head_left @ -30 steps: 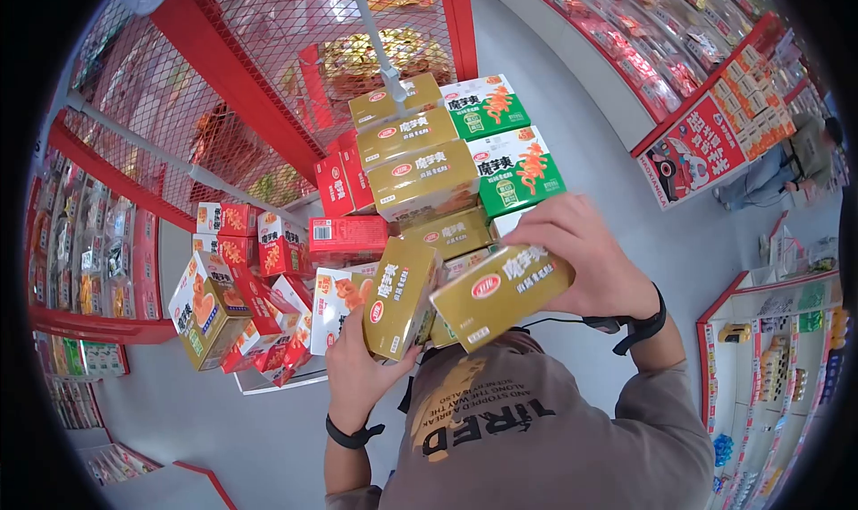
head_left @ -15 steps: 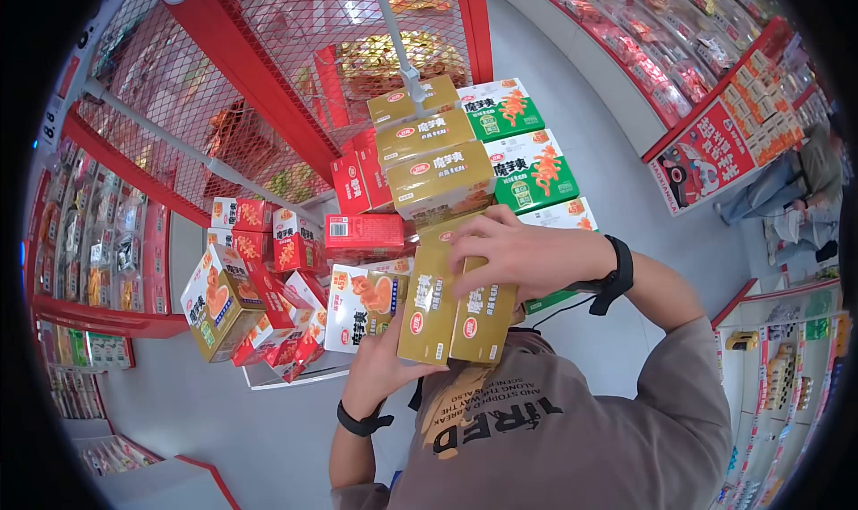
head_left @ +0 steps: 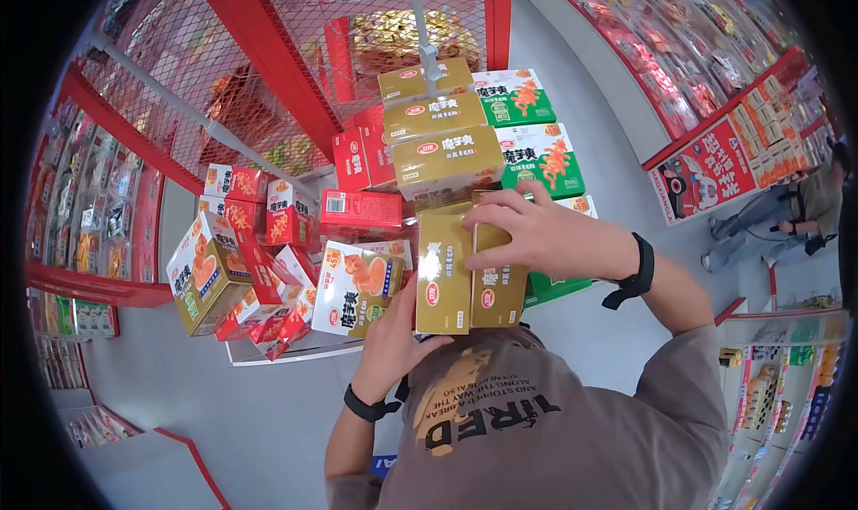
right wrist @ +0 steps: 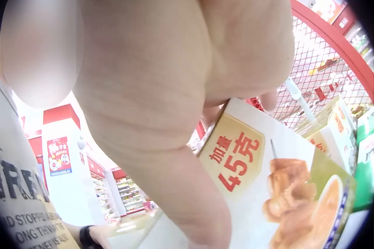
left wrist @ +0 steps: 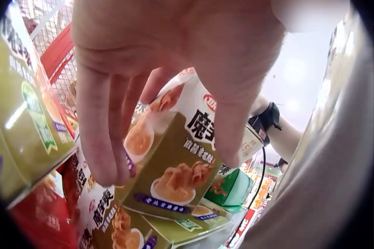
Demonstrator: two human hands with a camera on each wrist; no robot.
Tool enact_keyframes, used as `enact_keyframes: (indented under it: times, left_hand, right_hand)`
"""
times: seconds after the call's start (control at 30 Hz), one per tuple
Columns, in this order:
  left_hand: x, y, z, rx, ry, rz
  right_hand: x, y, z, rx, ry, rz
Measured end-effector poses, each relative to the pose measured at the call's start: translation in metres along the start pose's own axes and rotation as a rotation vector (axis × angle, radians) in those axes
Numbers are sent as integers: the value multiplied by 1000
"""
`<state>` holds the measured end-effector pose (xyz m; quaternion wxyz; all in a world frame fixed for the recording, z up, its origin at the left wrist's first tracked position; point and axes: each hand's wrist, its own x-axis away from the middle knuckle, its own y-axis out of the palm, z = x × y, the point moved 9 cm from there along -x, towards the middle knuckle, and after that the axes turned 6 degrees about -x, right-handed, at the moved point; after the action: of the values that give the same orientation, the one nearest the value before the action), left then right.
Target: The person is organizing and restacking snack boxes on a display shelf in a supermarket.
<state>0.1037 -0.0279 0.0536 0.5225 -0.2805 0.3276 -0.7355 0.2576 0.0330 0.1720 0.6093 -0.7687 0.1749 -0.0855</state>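
Observation:
Two gold snack boxes stand side by side against each other in the head view, just in front of the person's shirt. My left hand [head_left: 391,342] grips the left gold box [head_left: 443,286] at its near left side. In the left wrist view, thumb and fingers straddle that box's picture end [left wrist: 175,173]. My right hand [head_left: 567,237] reaches over the right gold box [head_left: 499,286] from the right, fingers across its top. The right wrist view shows its thumb against the white face [right wrist: 251,179] of the box. Some fingertips are hidden behind it.
Stacked gold boxes [head_left: 449,160] and green-and-white boxes [head_left: 543,160] stand beyond the hands. Left lie a white-and-gold box [head_left: 357,286], red boxes [head_left: 362,208] and a tilted gold box [head_left: 210,278]. A mesh cage [head_left: 259,72] with a grey pole [head_left: 420,18] rises behind.
My right hand has swung its tilted gold box leftward, flush beside the one in my left hand. Both boxes have straightened, and the head view has shifted slightly.

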Motion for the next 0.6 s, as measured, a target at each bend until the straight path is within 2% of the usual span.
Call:
enact_keyframes:
  times: [0.1, 0.2, 0.3, 0.4, 0.5, 0.6]
  left_hand:
    - [-1, -1, 12, 26, 38, 98]
    - [0, -7, 15, 37, 108, 194]
    - [-7, -8, 17, 80, 119, 152]
    - [-14, -4, 12, 121, 102, 88]
    - [-14, -3, 9, 94, 80, 126]
    - [-10, 14, -3, 209, 16, 149]
  right_hand:
    - [2, -1, -14, -83, -45, -1]
    - [7, 6, -4, -324, -27, -17]
    - [9, 15, 10, -386, 55, -24]
    - [2, 6, 17, -316, -6, 111]
    - [0, -5, 31, -115, 40, 243]
    - [9, 5, 45, -10, 267, 235]
